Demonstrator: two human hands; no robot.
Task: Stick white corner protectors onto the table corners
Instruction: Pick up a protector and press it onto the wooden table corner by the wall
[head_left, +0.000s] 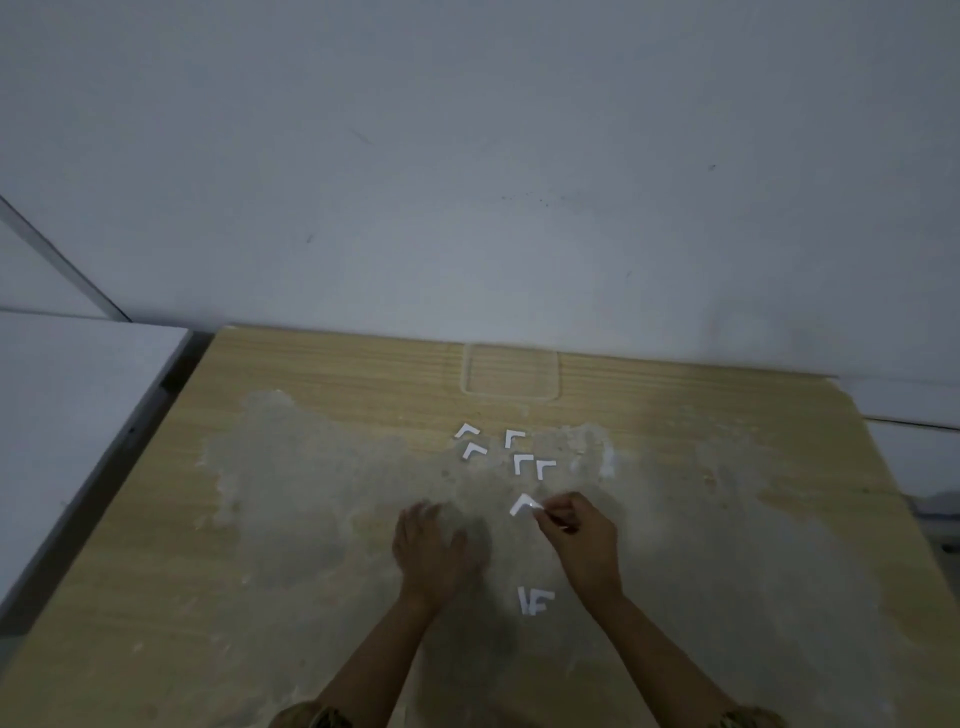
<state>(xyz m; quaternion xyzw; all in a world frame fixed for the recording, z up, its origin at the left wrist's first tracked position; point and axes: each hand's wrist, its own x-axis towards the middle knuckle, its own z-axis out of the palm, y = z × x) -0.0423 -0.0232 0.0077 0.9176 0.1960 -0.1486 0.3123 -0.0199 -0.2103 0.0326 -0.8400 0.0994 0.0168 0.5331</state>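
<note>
- Right hand (579, 532) pinches a white corner protector (524, 504), apex pointing away toward the wall (467, 156).
- Left hand (428, 545) rests beside it, fingers relaxed.
- Five protectors (506, 449) lie beyond on the worn wooden tabletop (311, 519).

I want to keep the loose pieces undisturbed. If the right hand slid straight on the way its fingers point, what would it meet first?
The right hand points up-left and pinches a corner protector. Straight on, it would likely meet the pair of protectors just beyond, though depth is unclear.

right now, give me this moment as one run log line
right hand: pinches white L-shaped corner protector | left hand: flat on worn wooden table | loose white protectors: on table
</note>
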